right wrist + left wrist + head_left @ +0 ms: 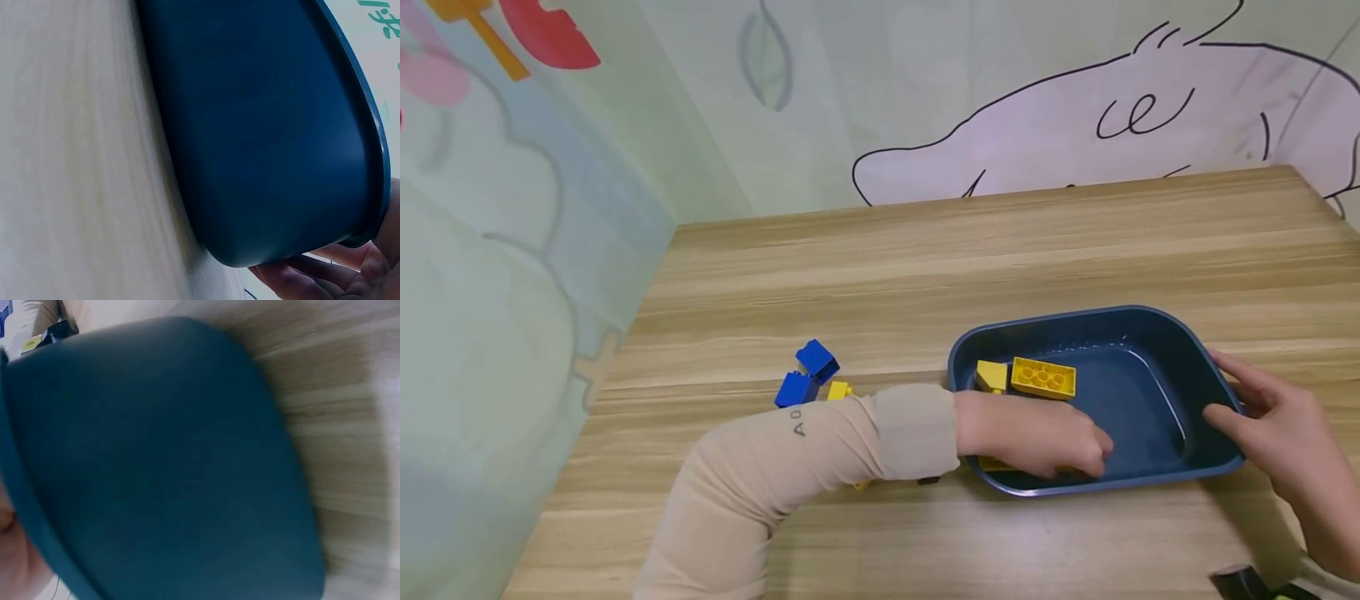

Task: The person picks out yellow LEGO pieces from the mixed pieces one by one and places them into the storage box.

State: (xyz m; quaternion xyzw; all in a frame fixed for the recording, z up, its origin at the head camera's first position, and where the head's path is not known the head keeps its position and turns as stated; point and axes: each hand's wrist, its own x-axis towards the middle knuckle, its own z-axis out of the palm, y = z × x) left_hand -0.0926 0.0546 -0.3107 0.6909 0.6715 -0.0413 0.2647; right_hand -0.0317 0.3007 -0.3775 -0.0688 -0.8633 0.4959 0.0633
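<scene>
Into a dark blue tray (1138, 479) reaches my left hand (1037, 433), fingers curled downward near the front wall; I cannot tell whether it holds anything, because its fingertips are hidden. On the right, my right hand (1277, 421) grips the tray's end wall, thumb at the rim and fingers outside; the right wrist view shows its fingers (294, 281) at the tray wall (262, 137). Behind the left hand, inside the tray, lie a yellow sloped toy brick (992, 375) and a longer yellow brick (1043, 379) with its hollow underside up. Another yellow piece (995, 464) shows below the left wrist.
Two blue bricks (817, 360) and a yellow brick (838, 389) lie on the wooden table (865, 275) left of the tray, partly behind the left sleeve (820, 450). More yellow (861, 485) peeks out below that sleeve. Painted walls (910, 100) border the table's back and left.
</scene>
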